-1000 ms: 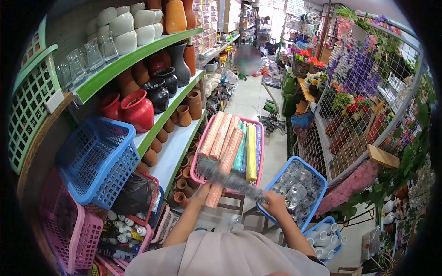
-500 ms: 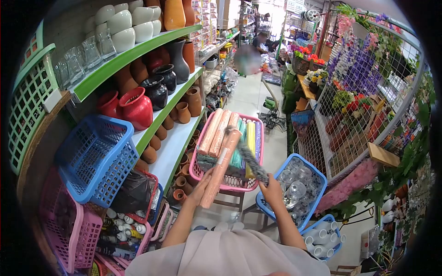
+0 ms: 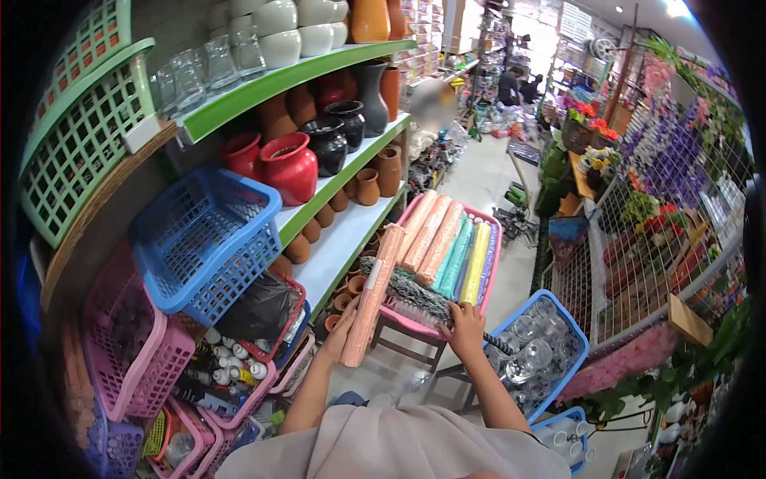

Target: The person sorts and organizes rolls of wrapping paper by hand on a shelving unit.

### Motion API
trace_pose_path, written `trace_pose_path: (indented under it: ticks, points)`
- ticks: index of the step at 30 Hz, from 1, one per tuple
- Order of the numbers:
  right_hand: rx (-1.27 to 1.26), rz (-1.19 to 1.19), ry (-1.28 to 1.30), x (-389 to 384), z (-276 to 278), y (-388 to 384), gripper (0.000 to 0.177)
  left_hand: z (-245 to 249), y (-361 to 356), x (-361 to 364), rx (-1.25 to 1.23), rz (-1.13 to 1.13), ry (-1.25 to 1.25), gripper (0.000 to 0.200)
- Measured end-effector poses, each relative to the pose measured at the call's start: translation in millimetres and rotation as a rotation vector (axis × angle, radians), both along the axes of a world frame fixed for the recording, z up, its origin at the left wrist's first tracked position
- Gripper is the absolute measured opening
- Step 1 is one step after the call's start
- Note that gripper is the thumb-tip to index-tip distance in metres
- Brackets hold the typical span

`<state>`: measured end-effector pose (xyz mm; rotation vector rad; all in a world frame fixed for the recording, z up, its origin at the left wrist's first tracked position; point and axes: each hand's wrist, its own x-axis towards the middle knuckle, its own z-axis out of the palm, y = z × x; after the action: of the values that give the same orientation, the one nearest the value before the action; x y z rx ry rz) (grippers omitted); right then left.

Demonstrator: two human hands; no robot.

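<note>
My left hand [image 3: 339, 337] is closed round the lower part of a long orange wrapped roll [image 3: 373, 297], which stands tilted upright at the left of the pink basket [image 3: 496, 275]. In my right hand [image 3: 465, 329] is a grey fluffy duster [image 3: 415, 295]; its dark twisted handle sticks out to the right and its head reaches left, passing behind the orange roll. Inside the pink basket lie more orange rolls [image 3: 433, 231], green rolls [image 3: 455, 257], a yellow roll [image 3: 476, 263] and a purple roll [image 3: 490, 259].
Shelves [image 3: 307, 188] with vases and clay pots run along the left. An empty blue basket [image 3: 203, 239] sits before them. At the right are a blue basket of glassware [image 3: 535, 343] and a wire rack [image 3: 638, 263] with flowers. A person [image 3: 509, 86] is far back.
The view has turned left, so things appear further right. The orange roll is now left of the basket rolls, and the duster has swung from steep to nearly level, its head pointing left.
</note>
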<state>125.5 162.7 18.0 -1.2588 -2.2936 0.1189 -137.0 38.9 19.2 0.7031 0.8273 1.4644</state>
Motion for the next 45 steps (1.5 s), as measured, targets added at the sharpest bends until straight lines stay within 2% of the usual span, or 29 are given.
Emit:
trace_pose_path:
  ticks: [3, 4, 5, 7, 8, 10, 11, 12, 13, 15, 16, 17, 18, 19, 21, 22, 25, 26, 27, 29, 30, 33, 35, 37, 39, 42, 45]
  points:
    - [0.054, -0.039, 0.041, -2, 15, -13, 0.056, 3, -15, -5, -0.033, 0.046, 0.027, 0.051]
    - [0.067, -0.021, 0.113, -4, 17, -16, 0.047, -2, -19, -9, -0.028, 0.044, 0.035, 0.051]
    - [0.071, -0.005, 0.118, -9, 19, -20, 0.047, -7, -22, -14, -0.021, 0.041, 0.043, 0.05]
    - [0.116, 0.08, 0.319, -22, 22, -28, 0.033, 0, -33, -20, -0.002, 0.062, 0.098, 0.051]
    - [0.008, 0.197, 0.463, -29, 16, -30, 0.019, 4, -39, -22, 0.004, 0.08, 0.166, 0.051]
    - [-0.054, 0.312, 0.507, -50, 17, -45, 0.016, 16, -55, -20, 0.006, 0.124, 0.257, 0.049]
    - [-0.119, 0.404, 0.553, -63, 18, -54, 0.013, 19, -66, -22, -0.025, 0.144, 0.268, 0.047]
    - [-0.321, 0.501, 0.575, -73, 23, -65, 0.018, 27, -76, -21, 0.025, 0.2, 0.408, 0.046]
    - [-0.326, 0.539, 0.576, -86, 25, -76, 0.018, 33, -87, -20, 0.067, 0.256, 0.55, 0.045]
    - [-0.789, 0.592, 0.791, -112, 30, -101, 0.031, 42, -116, -24, 0.086, 0.256, 0.715, 0.043]
    - [-0.898, 0.684, 0.833, -122, 41, -115, 0.042, 41, -132, -28, 0.053, 0.211, 0.7, 0.044]
    - [-1.042, 0.722, 0.937, -136, 25, -123, 0.042, 39, -149, -32, 0.022, 0.168, 0.685, 0.045]
    - [-1.166, 0.778, 0.935, -145, 20, -133, 0.045, 37, -166, -34, 0.075, 0.176, 0.718, 0.047]
    - [-1.296, 0.83, 0.926, -153, 18, -144, 0.049, 38, -186, -33, 0.022, 0.186, 0.726, 0.048]
    - [-1.368, 0.741, 0.861, -166, 26, -174, 0.043, 18, -223, -38, -0.005, 0.238, 0.714, 0.05]
    - [-1.398, 0.785, 0.856, -175, 25, -189, 0.042, 23, -244, -36, -0.047, 0.268, 0.662, 0.052]
    - [-1.419, 0.911, 0.807, -195, 30, -236, 0.042, 17, -304, -39, -0.095, 0.363, 0.613, 0.054]
    - [-1.397, 0.957, 0.798, -201, 33, -253, 0.044, 12, -321, -39, -0.122, 0.437, 0.585, 0.064]
    - [-1.408, 0.988, 0.779, -207, 36, -269, 0.044, 14, -341, -37, -0.126, 0.471, 0.588, 0.064]
    - [-1.446, 1.034, 0.84, -217, 39, -302, 0.041, 19, -379, -30, -0.289, 0.494, 0.737, 0.079]
    - [-1.456, 1.056, 0.829, -222, 40, -315, 0.04, 23, -396, -25, -0.314, 0.54, 0.767, 0.073]
    - [-1.394, 1.11, 0.723, -234, 49, -351, 0.042, 42, -449, -13, -0.43, 0.547, 0.778, 0.071]
    - [-1.405, 1.168, 0.736, -242, 64, -378, 0.044, 39, -477, -12, -0.4, 0.63, 0.778, 0.07]
    - [-1.485, 1.218, 0.735, -252, 73, -403, 0.047, 58, -501, -6, -0.405, 0.755, 0.723, 0.069]
    - [-1.553, 1.336, 0.721, -266, 76, -428, 0.057, 63, -520, -3, -0.38, 0.846, 0.798, 0.071]
    - [-1.431, 1.512, 0.64, -272, 100, -468, 0.066, 84, -542, 5, -0.239, 1.026, 0.749, 0.059]
    - [-1.364, 1.605, 0.523, -281, 111, -490, 0.059, 96, -562, 3, -0.184, 1.161, 0.741, 0.054]
